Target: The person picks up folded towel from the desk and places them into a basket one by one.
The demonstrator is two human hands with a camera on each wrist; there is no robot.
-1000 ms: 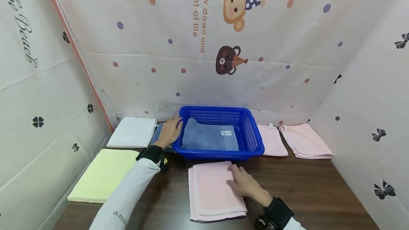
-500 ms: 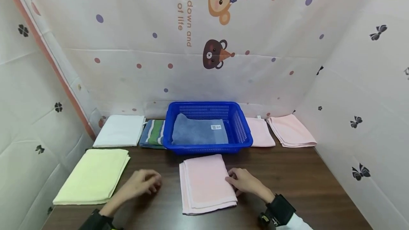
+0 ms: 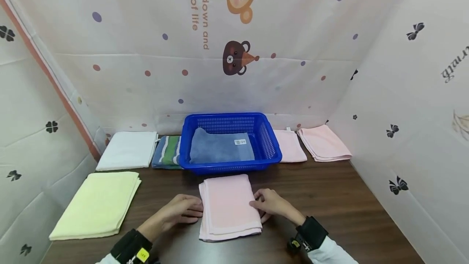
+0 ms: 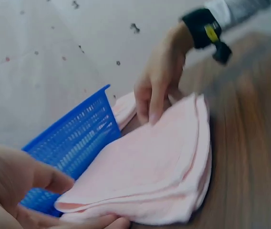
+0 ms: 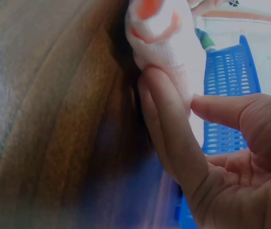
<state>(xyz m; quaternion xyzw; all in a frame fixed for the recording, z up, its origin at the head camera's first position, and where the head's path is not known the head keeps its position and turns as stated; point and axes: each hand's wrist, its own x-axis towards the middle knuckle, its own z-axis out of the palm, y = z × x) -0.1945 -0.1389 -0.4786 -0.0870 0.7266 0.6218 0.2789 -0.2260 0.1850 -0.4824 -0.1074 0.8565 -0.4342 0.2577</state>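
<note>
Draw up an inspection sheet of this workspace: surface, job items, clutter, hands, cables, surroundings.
Surface: dark wood-grain tabletop, some glare at the near edge.
Job items: folded pink towel in front of a blue perforated basket; inside, a blue towel with a white label.
Clutter: yellow towel, white towel and striped towel to the left; two more pink towels to the right.
Hands: right hand pinches the folded pink towel's right edge; left hand at its left edge, grip unclear.
Cables: nothing seen.
Surroundings: printed white sheets on three sides.
</note>
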